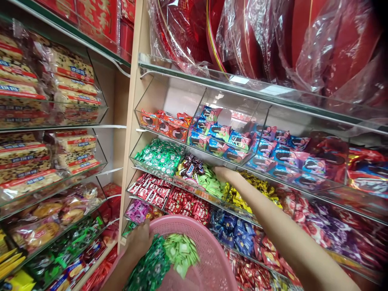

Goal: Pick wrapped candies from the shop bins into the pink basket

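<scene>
My left hand (140,239) is closed on the left rim of a round pink plastic basket (212,242). Inside the basket lie a heap of dark green wrapped candies (153,262) and a smaller pile of light green wrapped candies (182,251). My right hand (223,173) reaches into a clear shelf bin, at the light green candies (210,181) there. Its fingers are mostly hidden, so I cannot tell what they hold. Dark brown-wrapped candies (190,165) share that bin on the left, and yellow-wrapped candies (253,188) lie to the right of the hand.
Green candies (159,155) fill the neighbouring bin. Blue packaged cookies (218,131) sit one tier above. A glass shelf (257,89) carries large red items in clear plastic. Packaged snack bars (72,89) stand on the left shelves, past a wooden upright (133,81).
</scene>
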Demonstrator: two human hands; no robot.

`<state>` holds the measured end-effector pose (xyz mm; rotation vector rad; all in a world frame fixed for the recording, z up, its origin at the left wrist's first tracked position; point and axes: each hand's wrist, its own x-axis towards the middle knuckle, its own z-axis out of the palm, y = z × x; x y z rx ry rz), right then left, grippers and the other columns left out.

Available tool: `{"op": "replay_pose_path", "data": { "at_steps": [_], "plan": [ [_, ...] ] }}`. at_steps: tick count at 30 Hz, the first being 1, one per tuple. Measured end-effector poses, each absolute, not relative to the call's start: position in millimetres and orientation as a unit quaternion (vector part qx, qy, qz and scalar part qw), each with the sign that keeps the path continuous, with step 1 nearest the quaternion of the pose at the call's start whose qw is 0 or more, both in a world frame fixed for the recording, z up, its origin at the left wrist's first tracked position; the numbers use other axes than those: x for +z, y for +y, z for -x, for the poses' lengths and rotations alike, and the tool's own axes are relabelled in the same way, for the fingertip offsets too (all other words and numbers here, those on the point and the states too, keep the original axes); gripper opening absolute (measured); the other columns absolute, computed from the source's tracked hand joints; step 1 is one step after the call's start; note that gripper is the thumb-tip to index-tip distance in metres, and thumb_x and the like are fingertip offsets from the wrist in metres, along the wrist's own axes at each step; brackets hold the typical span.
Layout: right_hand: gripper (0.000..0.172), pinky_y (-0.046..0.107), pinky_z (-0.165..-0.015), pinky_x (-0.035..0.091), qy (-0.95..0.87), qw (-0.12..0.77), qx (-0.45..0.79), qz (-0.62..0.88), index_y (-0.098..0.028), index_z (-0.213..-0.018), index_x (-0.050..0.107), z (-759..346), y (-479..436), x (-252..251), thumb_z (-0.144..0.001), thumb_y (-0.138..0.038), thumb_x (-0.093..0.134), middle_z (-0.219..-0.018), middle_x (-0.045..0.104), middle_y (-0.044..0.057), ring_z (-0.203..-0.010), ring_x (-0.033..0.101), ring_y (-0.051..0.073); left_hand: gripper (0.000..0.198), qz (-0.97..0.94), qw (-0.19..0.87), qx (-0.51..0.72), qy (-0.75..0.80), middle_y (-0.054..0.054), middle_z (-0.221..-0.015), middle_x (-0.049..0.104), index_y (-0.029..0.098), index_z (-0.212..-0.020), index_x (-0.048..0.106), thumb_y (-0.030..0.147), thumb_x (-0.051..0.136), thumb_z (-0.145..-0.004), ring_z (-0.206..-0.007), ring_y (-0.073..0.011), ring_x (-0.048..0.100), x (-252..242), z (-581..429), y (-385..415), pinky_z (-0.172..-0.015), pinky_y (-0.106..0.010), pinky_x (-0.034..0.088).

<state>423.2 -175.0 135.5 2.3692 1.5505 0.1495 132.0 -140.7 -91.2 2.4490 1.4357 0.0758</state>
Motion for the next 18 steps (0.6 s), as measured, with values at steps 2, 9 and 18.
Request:
{"op": "replay_pose_path", "data": {
  "at_steps": [2, 9, 18],
  "plan": [
    [0.025, 0.029, -0.07, 0.051, 0.539, 0.189, 0.027, -0.821, -0.009, -0.091, 0.067, -416.3, -183.7, 138.2, -0.067, -0.002, 0.066, -0.091, 0.068, 0.014, -0.086, 0.065, 0.024, 0.037, -0.855, 0.154, 0.03, 0.495, -0.016, -0.108, 0.064, 0.008, -0.12, 0.047, 0.024, 0.034, -0.089, -0.099, -0.0273, 0.061, -89.1, -133.4, -141.1, -0.082, -0.037, 0.045],
    [0.048, 0.024, -0.072, 0.048, 0.559, 0.221, 0.009, -0.799, -0.014, -0.107, 0.065, -394.1, -207.9, 144.5, -0.064, 0.005, 0.057, -0.108, 0.066, 0.015, -0.098, 0.062, 0.024, 0.037, -0.857, 0.16, 0.031, 0.488, -0.017, -0.108, 0.063, 0.008, -0.119, 0.047, 0.025, 0.036, -0.089, -0.1, -0.0278, 0.06, -86.4, -136.5, -140.0, -0.082, -0.037, 0.045],
    [0.038, 0.024, -0.085, 0.041, 0.607, 0.138, 0.03, -0.782, -0.013, -0.116, 0.058, -390.0, -227.8, 151.8, -0.081, -0.004, 0.043, -0.116, 0.061, 0.014, -0.11, 0.055, 0.021, 0.038, -0.864, 0.163, 0.027, 0.475, -0.016, -0.112, 0.062, 0.008, -0.121, 0.046, 0.023, 0.033, -0.089, -0.102, -0.0274, 0.06, -91.4, -139.8, -141.1, -0.083, -0.037, 0.045]
  ]
}}
